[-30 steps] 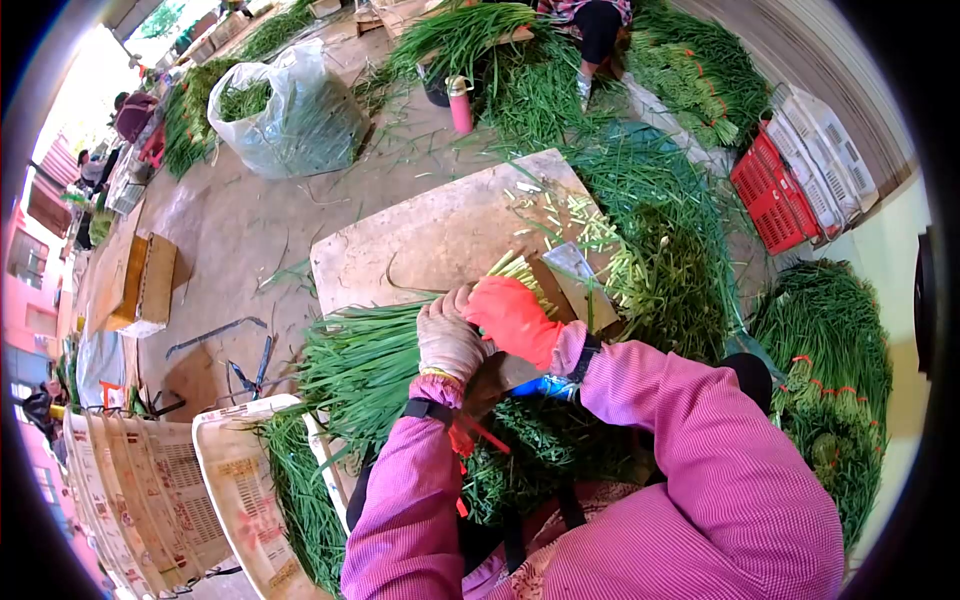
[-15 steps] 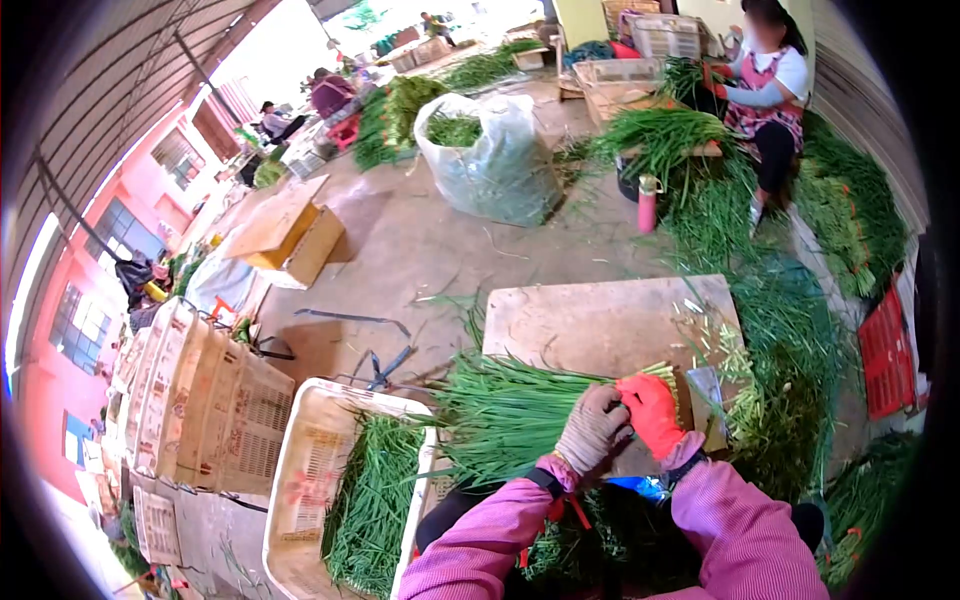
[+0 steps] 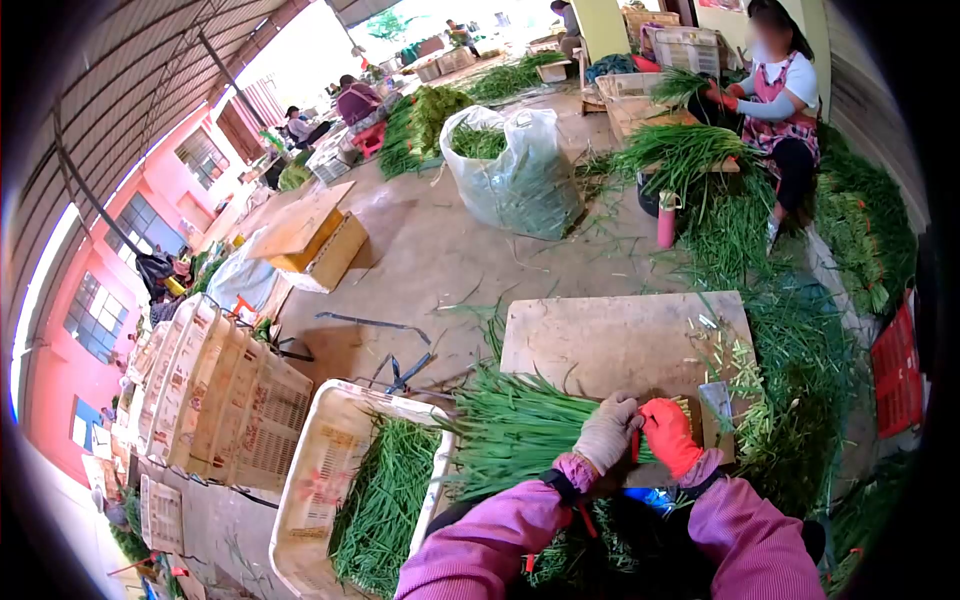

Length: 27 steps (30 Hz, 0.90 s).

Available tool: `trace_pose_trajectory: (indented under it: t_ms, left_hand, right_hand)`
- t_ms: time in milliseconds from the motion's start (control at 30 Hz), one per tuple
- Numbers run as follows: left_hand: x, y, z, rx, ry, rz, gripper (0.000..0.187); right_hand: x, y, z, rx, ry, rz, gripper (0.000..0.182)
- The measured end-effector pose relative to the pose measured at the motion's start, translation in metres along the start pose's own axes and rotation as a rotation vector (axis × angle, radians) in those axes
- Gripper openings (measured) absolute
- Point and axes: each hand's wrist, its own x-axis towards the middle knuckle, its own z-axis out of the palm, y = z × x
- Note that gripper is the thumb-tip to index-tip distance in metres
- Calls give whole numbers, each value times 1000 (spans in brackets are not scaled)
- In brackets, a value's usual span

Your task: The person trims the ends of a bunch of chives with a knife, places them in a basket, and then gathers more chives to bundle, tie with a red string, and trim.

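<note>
A bundle of long green stalks point(image 3: 520, 425) lies across the near edge of the wooden board point(image 3: 625, 340), leaves to the left. My left hand point(image 3: 606, 432), in a pale knitted glove, is closed at the bundle's cut-end side. Right beside it my right hand point(image 3: 672, 436), in an orange-red glove, is pinched. A short red strip point(image 3: 635, 445) hangs between both hands, its ends hidden in the fingers. A flat metal blade point(image 3: 716, 398) rests at the board's right, near cut stalk ends point(image 3: 745, 375).
A white crate point(image 3: 300, 490) of loose greens stands left of my knees, with stacked crates point(image 3: 220, 400) beyond. Ahead are a bulging plastic bag point(image 3: 520, 185) and a wooden box point(image 3: 325, 250). Another person point(image 3: 780, 110) sits at the upper right, holding greens. Green piles line the right side.
The view has shifted, so the scene sits lower and further right. My hands have stayed together at the bundle, and the red strip now shows between them.
</note>
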Motion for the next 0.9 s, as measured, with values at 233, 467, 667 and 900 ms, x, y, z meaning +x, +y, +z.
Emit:
trace_pose_trajectory:
  t_ms: [233, 467, 667, 900]
  left_hand:
    - [18, -17, -4, -103, -206, 108, 13]
    - [12, -29, 7, -344, -241, -276, 14]
    - [6, -32, 16, -437, -148, -199, 13]
    - [9, -46, 31, -192, -146, -190, 8]
  right_hand:
    - [0, 1, -2, 88, 48, 41, 6]
    - [10, -16, -11, 293, -8, 248, 9]
    - [5, -17, -5, 74, -15, 52, 7]
    - [13, -17, -11, -447, -165, -436, 6]
